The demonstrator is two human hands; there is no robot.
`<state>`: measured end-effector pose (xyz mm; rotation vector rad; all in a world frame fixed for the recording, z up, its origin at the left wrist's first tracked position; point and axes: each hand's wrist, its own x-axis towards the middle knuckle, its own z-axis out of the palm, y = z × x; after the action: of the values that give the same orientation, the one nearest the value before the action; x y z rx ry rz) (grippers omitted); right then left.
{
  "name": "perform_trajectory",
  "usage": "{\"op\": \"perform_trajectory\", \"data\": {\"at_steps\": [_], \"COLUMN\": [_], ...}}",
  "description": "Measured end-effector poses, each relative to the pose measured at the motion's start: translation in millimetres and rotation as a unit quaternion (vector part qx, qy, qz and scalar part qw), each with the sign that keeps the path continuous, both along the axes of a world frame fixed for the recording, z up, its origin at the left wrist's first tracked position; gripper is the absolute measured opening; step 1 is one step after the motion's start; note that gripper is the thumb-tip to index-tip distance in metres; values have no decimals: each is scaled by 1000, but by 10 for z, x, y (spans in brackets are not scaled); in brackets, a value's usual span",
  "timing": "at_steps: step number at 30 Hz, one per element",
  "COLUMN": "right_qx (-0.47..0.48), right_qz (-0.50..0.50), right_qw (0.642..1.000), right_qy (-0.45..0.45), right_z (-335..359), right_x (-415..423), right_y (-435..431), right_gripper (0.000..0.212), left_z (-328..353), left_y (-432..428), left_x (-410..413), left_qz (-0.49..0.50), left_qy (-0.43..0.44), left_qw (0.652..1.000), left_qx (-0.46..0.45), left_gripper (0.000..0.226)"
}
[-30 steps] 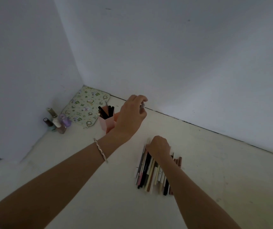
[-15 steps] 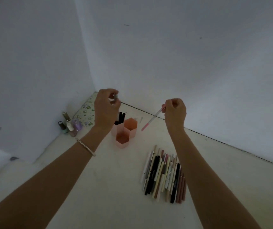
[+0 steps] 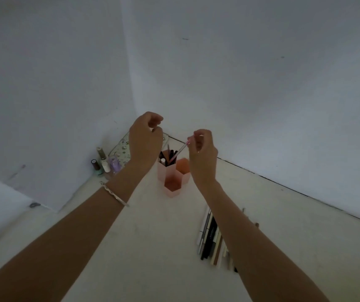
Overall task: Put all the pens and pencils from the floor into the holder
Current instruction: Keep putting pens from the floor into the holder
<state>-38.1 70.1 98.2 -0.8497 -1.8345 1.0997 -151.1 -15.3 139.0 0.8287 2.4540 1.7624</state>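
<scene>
A pink holder (image 3: 173, 186) made of three hexagonal cups stands on the floor near the room corner. Its far left cup holds several dark pens. My right hand (image 3: 203, 150) pinches the top of a thin pink pen (image 3: 178, 154), whose lower tip dips into that far left cup. My left hand (image 3: 145, 138) hovers above and left of the holder, fingers curled loosely, with nothing visible in it. A row of pens and pencils (image 3: 210, 238) lies on the floor to the right, partly hidden by my right forearm.
Several small nail polish bottles (image 3: 103, 163) stand against the left wall. A flowered pouch (image 3: 121, 148) lies in the corner behind my left hand. White walls close the space on the left and behind.
My right hand carried the pink pen left, from beside the holder to over its far left cup. My left hand let go of its pen and rose slightly.
</scene>
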Motion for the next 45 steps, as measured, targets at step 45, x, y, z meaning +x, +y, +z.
{"op": "perform_trajectory", "data": {"at_steps": [45], "right_qx": [-85], "right_qz": [-40], "right_qw": [875], "right_qy": [-474], "right_z": [-1145], "right_x": [1005], "right_y": [409], "right_gripper": [26], "left_z": [-244], "left_y": [370], "left_x": [854], "left_qz": [-136], "left_qy": [-48], "left_qw": [990], "left_qx": [-7], "left_gripper": [39]}}
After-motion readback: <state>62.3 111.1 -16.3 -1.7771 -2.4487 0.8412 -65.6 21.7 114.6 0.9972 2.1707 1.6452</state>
